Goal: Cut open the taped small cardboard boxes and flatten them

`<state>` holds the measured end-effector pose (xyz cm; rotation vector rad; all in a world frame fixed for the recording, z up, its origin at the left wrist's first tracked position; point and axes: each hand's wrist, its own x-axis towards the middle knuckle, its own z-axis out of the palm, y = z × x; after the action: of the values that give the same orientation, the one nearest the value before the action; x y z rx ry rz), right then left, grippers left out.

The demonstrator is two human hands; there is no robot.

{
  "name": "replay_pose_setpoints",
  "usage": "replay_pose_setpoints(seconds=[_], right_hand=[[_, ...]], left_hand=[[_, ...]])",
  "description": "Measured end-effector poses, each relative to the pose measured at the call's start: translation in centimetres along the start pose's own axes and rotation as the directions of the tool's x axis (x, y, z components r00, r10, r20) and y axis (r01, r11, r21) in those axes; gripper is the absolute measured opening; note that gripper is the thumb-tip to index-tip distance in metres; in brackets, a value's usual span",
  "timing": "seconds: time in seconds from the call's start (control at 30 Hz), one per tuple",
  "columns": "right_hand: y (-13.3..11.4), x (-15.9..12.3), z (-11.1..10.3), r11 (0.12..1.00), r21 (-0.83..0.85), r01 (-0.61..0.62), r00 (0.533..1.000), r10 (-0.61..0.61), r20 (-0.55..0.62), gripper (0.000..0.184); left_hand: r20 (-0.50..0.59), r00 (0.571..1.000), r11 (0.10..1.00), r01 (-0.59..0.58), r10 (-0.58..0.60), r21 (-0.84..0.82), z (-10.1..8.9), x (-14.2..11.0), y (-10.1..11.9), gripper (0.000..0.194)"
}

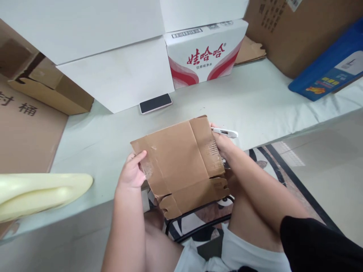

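Note:
A partly flattened brown cardboard box (177, 155) is tilted over the front edge of the table, with creased panels, torn tape marks and notched flaps at its lower end. My left hand (132, 169) grips its left edge, thumb on top and fingers hidden beneath. At the right edge, my right hand (219, 140) is closed around the cardboard, its fingers mostly behind the panel. A white utility knife (226, 132) with a slotted handle sticks out from this same hand; its blade end is hidden.
A smartphone (155, 103) lies beyond the cardboard, against white boxes (121, 71). Behind stands a white and red carton (207, 56). Brown cartons (28, 124) fill the left. A blue container (329, 68) stands at the right, and a pale yellow object (45, 192) at the near left.

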<state>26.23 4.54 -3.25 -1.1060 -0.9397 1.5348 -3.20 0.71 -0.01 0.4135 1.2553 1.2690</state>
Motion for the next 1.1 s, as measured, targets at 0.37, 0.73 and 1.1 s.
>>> replay_pose_setpoints(seconds=[0.37, 0.73, 1.1], right_hand=[[-0.3, 0.5, -1.0, 0.979, 0.134, -0.154, 0.987, 0.158, -0.019, 0.060], [0.9, -1.1, 1.9, 0.976, 0.136, -0.170, 0.985, 0.171, 0.007, 0.049], [-6.6, -10.2, -7.2, 0.982, -0.096, 0.164, 0.783, -0.189, -0.592, 0.037]], left_hand=[[-0.334, 0.887, 0.882, -0.407, 0.319, -0.238, -2.5, 2.5, 0.9, 0.018], [-0.285, 0.926, 0.888, -0.336, 0.249, -0.314, -0.8, 1.7, 0.6, 0.016], [-0.146, 0.989, 0.969, -0.029, -0.008, -0.245, 0.0, -1.5, 1.5, 0.014]])
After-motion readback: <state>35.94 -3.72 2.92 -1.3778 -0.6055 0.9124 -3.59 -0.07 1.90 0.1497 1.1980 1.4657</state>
